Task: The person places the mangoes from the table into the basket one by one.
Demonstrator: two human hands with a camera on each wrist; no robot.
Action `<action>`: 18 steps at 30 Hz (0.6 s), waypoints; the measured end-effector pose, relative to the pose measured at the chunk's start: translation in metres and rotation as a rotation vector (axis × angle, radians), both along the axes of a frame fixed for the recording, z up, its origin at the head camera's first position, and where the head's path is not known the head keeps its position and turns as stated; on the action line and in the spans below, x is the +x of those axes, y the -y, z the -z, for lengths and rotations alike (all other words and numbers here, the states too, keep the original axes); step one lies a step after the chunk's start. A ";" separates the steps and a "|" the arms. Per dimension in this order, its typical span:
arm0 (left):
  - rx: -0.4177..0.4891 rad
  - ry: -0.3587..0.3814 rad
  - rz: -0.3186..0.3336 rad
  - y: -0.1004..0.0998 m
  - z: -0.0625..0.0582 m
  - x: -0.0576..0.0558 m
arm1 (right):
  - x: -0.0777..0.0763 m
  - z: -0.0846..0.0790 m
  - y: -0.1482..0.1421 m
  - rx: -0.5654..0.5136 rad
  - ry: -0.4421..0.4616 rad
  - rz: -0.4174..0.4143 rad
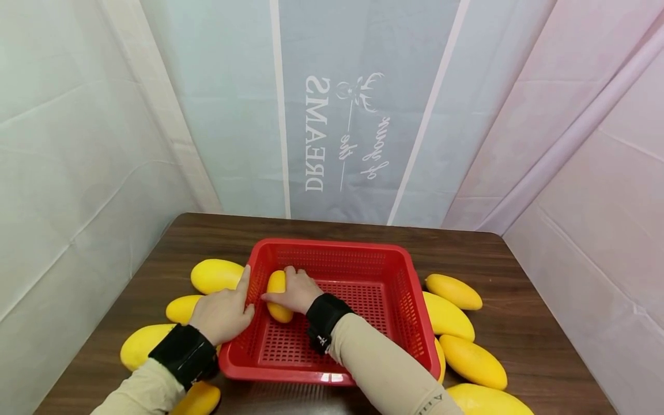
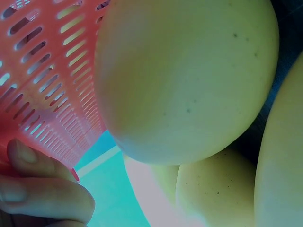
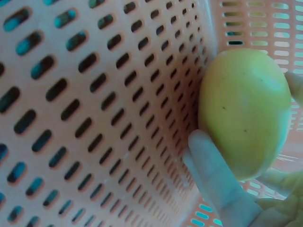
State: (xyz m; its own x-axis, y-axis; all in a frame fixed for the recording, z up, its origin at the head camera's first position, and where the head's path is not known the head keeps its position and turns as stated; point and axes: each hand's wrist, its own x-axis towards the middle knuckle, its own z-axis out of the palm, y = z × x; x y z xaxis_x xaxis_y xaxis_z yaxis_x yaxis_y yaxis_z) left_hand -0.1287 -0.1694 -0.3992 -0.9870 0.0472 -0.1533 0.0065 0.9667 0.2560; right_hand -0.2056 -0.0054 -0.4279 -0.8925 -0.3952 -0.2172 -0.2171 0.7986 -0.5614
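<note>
1. Yellow mango (image 3: 244,111): inside the basket, near its left wall; whether its weight rests on the floor I cannot tell.
2. Right hand (image 1: 298,291): grasping that mango between thumb and fingers.
3. Red plastic basket (image 1: 337,245): left hand (image 1: 223,314) gripping its left rim, index finger stretched along it.
4. Step in hand, I judge: setting the mango down inside. The next move seems to call for loosening the right fingers gently while the left steadies the rim.
5. More mangoes (image 1: 474,360) flank the basket on the wood-grain table (image 1: 539,351).
</note>
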 end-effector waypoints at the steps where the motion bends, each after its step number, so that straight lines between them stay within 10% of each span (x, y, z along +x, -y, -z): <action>1: -0.001 0.001 0.001 0.000 0.000 0.000 | 0.000 -0.001 -0.001 0.003 -0.003 -0.003; 18: 0.009 0.014 0.000 0.001 -0.001 0.000 | -0.001 -0.020 -0.011 0.003 -0.097 -0.061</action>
